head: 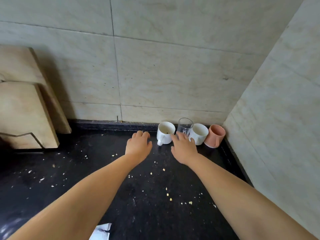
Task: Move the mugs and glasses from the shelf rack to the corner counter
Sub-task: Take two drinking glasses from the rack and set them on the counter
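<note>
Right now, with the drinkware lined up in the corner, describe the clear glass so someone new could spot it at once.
Start at the corner where the two tiled walls meet above the black counter. A row of four vessels stands along the back wall there. The clear glass is second from the left, between the two white mugs, just beyond the right hand; it is the only see-through one.

Two white mugs [165, 132] [199, 134], clear glass [185, 126], pink mug [215, 135], upright, rowed in counter corner
</note>
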The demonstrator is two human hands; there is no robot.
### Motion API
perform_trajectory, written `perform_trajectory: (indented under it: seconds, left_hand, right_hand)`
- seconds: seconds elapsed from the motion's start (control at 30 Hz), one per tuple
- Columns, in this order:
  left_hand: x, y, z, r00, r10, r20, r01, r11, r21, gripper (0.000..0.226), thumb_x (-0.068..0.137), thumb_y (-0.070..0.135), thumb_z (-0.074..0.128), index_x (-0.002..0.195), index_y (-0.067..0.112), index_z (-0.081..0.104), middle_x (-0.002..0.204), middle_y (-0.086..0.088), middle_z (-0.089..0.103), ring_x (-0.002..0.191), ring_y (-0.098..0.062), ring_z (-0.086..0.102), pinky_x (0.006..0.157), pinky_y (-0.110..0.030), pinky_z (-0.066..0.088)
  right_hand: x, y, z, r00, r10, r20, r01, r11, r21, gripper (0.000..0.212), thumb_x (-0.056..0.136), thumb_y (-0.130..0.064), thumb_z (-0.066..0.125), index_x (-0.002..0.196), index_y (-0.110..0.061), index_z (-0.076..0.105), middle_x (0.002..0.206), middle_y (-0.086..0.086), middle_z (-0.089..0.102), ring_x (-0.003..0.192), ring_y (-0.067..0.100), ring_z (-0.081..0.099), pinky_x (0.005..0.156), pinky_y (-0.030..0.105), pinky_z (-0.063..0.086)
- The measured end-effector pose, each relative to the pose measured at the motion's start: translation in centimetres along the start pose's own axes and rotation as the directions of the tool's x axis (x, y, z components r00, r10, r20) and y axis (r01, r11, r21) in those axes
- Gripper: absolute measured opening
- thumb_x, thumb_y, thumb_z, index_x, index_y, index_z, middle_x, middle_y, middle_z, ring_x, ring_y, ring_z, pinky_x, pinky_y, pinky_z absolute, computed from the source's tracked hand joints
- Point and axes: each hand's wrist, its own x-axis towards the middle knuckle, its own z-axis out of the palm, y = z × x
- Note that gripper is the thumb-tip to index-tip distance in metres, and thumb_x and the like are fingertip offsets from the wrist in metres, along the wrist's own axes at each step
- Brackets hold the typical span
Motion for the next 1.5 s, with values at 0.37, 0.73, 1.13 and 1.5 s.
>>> perform_trajectory:
  seconds: [0.37,0.73,1.13,1.5]
  left_hand:
    - [-14.3,-3.1,-4.3,0.841,-0.481,-0.248,0.449,0.876,-0.175,0.034,0.095,0.029,0.046,0.125,0.014,0.051,0.128,-0.009,0.050,0.120,-0.028,0.047,0.096,-0.043,0.041]
    - [-37.9,-4.5,-3.9,0.402,-0.845,-0.354,0.754,0.524,-0.396,0.031,0.094,0.026,0.046,0.120,0.013,0.055,0.125,-0.010,0.053,0.120,-0.029,0.048,0.098,-0.043,0.043]
    - [-71.3,-3.4,-2.5,-0.171,-0.928,-0.332,0.759,0.091,-0.645,0.030,0.092,0.023,0.052,0.117,0.008,0.058,0.121,-0.014,0.055,0.116,-0.030,0.051,0.099,-0.042,0.044]
    - [-102.3,2.1,-1.8,-0.492,-0.824,-0.281,0.692,-0.175,-0.700,0.019,0.094,0.027,0.050,0.107,0.015,0.058,0.109,-0.005,0.052,0.097,-0.020,0.054,0.087,-0.036,0.050]
  right_hand:
    - [-5.7,-10.0,-1.3,0.886,-0.464,0.010,0.464,0.886,-0.011,0.051,0.100,-0.029,0.035,0.148,-0.018,0.025,0.158,0.008,0.018,0.145,0.029,0.019,0.115,0.050,0.024]
    - [-20.6,-21.5,2.9,0.503,-0.855,0.125,0.864,0.496,-0.085,0.049,0.099,-0.027,0.034,0.147,-0.019,0.027,0.156,0.007,0.023,0.143,0.027,0.023,0.111,0.046,0.027]
    - [-49.3,-34.9,9.1,-0.084,-0.978,0.191,0.992,-0.100,-0.071,0.049,0.097,-0.032,0.040,0.143,-0.017,0.035,0.146,0.007,0.037,0.133,0.028,0.038,0.104,0.045,0.036]
    - [-78.3,-41.3,14.5,-0.345,-0.904,0.253,0.935,-0.356,0.002,0.048,0.096,-0.033,0.041,0.142,-0.018,0.037,0.144,0.009,0.040,0.133,0.031,0.038,0.104,0.046,0.035]
